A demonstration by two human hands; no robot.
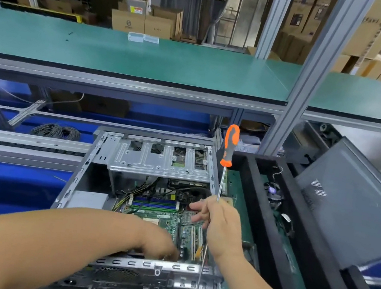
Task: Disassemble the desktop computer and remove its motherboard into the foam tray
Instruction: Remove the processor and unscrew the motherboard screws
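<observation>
An open desktop case (98, 154) lies on its side before me, its green motherboard (167, 218) exposed under a metal drive cage (157, 159). My right hand (219, 224) grips the steel shaft of a long screwdriver, whose orange handle (230, 145) points up and whose tip hangs past the case's near rim. My left hand (159, 241) reaches down inside the case at the near edge of the board; its fingertips are hidden behind the rim. A black foam tray (304, 239) stands right of the case and holds green boards.
A grey case side panel (353, 210) leans at the right behind the tray. A green shelf (148, 60) runs across above, carried by an aluminium post (300, 91). Blue bins and a coil of cable (57, 130) lie at the left.
</observation>
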